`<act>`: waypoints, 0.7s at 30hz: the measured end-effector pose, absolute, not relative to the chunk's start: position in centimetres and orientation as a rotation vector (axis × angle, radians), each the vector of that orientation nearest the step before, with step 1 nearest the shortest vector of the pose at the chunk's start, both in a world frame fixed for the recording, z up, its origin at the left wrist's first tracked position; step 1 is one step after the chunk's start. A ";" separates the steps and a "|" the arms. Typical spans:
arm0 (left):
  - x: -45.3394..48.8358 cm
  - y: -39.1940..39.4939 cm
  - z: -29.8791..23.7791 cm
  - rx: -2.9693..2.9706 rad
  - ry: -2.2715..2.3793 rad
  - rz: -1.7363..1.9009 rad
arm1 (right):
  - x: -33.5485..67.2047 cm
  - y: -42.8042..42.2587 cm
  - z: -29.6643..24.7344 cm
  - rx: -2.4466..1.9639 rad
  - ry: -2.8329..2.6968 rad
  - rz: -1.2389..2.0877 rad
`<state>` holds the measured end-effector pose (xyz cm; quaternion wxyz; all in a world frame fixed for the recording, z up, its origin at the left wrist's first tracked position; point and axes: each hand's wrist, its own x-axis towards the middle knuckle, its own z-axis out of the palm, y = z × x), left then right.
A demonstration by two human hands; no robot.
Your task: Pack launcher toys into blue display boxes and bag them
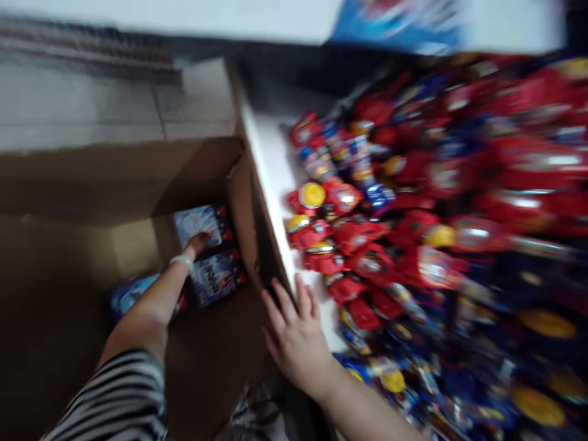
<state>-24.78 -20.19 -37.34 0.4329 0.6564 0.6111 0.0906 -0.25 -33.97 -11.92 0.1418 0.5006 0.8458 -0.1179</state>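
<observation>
My left hand (198,244) reaches down into a deep cardboard box (82,162) and rests on a flat blue printed box (195,223) in its far right corner. The fingers are dark and small, so their grip cannot be made out. Beside it lies a second blue printed box (215,278), and a third blue box (135,296) is partly covered by my forearm. My right hand (301,337) lies with fingers spread on the white edge (271,202) of the table, between the cardboard box and a pile of red toys (362,236). Nothing is held in it.
Red, blue and yellow plastic pieces (441,263) spread over the right side, blurred. Darker blue pieces (482,367) lie nearer the front. A white panel (220,18) crosses the top. Tiled floor (92,104) shows beyond the cardboard box.
</observation>
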 end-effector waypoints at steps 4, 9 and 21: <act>-25.0 -18.7 -27.4 1.619 1.878 0.660 | -0.2 -33.6 -10.3 1.523 2.365 -0.586; -22.0 -12.3 -9.0 2.047 1.679 1.419 | -0.3 -33.5 -8.7 1.535 2.447 -0.670; -16.1 -5.1 5.7 2.426 1.658 0.801 | 3.1 -38.2 -4.5 1.493 2.649 -0.918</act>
